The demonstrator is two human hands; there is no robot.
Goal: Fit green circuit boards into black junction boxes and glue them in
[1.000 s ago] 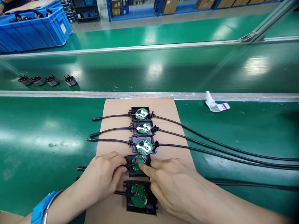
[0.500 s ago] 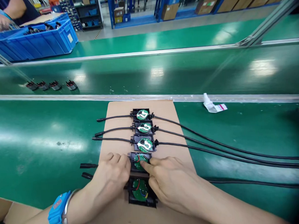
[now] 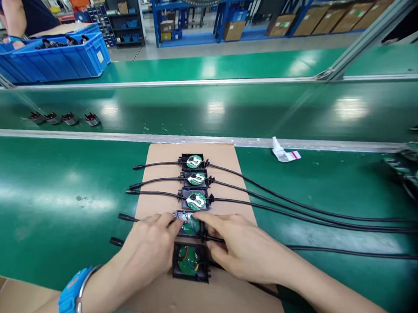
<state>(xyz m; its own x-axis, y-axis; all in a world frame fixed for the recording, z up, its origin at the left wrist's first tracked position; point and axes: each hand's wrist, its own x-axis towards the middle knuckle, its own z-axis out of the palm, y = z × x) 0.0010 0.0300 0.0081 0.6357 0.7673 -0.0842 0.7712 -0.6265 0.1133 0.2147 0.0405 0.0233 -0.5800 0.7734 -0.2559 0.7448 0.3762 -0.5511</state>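
Five black housings with round green circuit boards and black cables lie in a row on a brown cardboard sheet [image 3: 222, 151]. My left hand [image 3: 147, 253] and my right hand [image 3: 242, 250] both close their fingertips on the fourth housing [image 3: 189, 225] from the far end, the left at its left edge, the right at its top right. That housing's far edge is tilted up slightly. The nearest housing [image 3: 190, 262] sits just below my hands, its board showing red, blue and yellow wires. The three far housings [image 3: 195, 181] carry white paste on their boards. A blue wristband [image 3: 68, 306] is on my left wrist.
Several small metal parts [image 3: 61, 118] stand on the green conveyor belt [image 3: 227, 109] at the left. A white tube [image 3: 284, 155] lies right of the cardboard. More boards and cables [image 3: 413, 171] lie at the right edge. Blue bins [image 3: 50, 59] and a person's arm [image 3: 12, 22] are far left.
The view has shifted a little. My right fingers moved from the centre of the fourth board to its far right edge, and the housing's far edge has lifted slightly.
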